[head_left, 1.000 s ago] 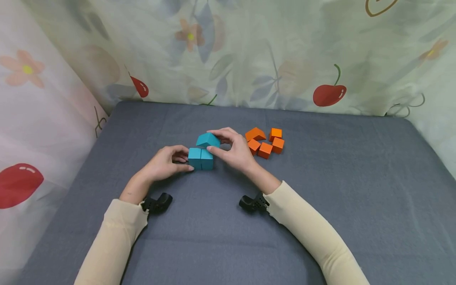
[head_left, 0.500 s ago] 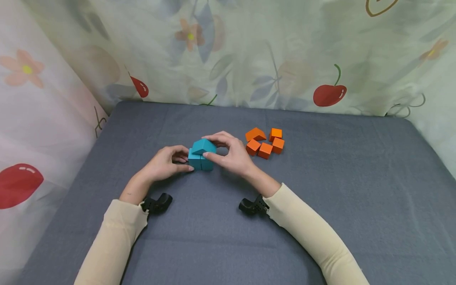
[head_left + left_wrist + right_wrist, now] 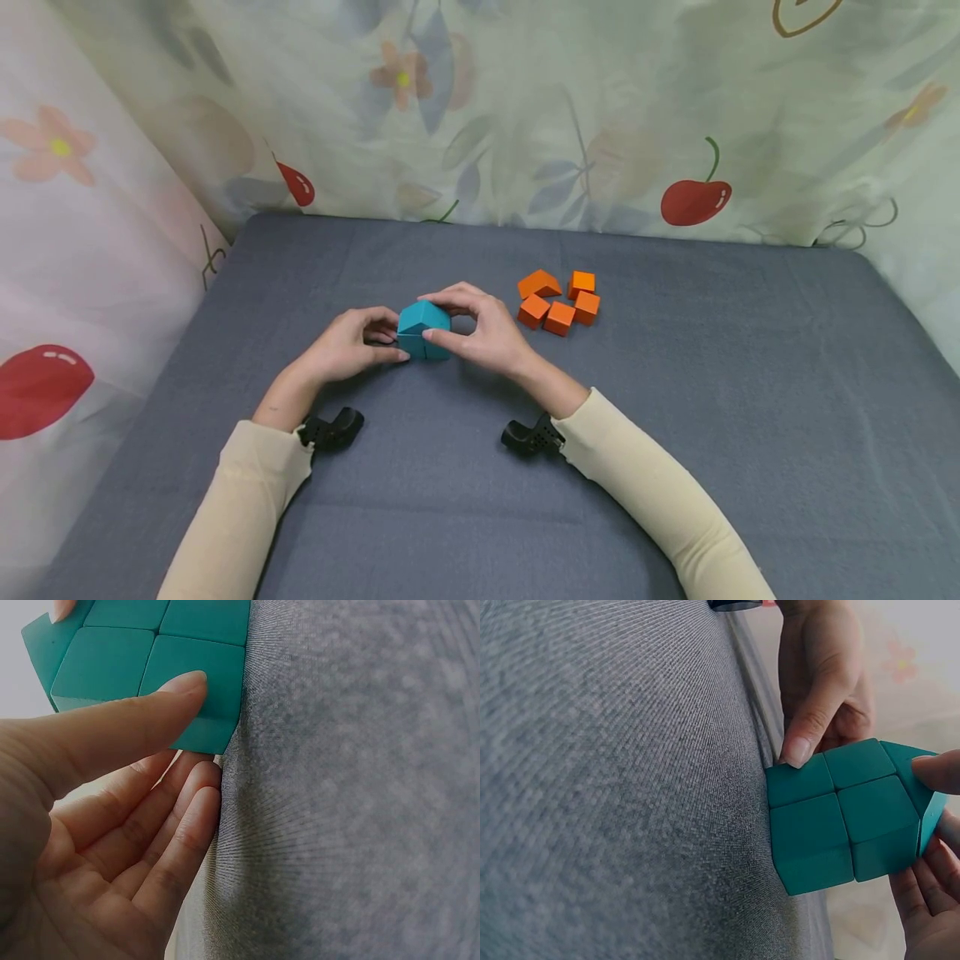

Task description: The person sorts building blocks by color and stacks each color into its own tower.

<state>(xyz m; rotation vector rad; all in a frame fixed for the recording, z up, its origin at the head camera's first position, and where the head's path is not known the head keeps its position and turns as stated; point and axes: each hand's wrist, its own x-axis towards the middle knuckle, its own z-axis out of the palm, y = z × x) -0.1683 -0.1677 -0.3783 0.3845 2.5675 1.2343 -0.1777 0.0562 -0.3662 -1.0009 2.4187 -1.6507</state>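
Observation:
A blue triangular block (image 3: pixel 423 317) lies on top of several blue cubes (image 3: pixel 814 847), which are stacked two high and two wide on the grey cloth. My right hand (image 3: pixel 489 333) pinches the triangular block from the right, thumb on its near face and fingers behind. On the left, my left hand (image 3: pixel 348 343) steadies the stack. In the left wrist view its thumb (image 3: pixel 184 686) presses the near face of a bottom cube (image 3: pixel 199 671), and the fingers curl round toward the far side, their tips partly hidden.
Right of the stack, an orange triangular block (image 3: pixel 540 283) and several orange cubes (image 3: pixel 559 318) lie in a loose cluster. Grey cloth (image 3: pixel 675 375) covers the table. A patterned curtain (image 3: pixel 525 108) hangs behind its far edge.
My right hand has brought the triangular block down and slightly left, from above the cubes onto their top, and its edges now line up with them. My left hand has stayed in place.

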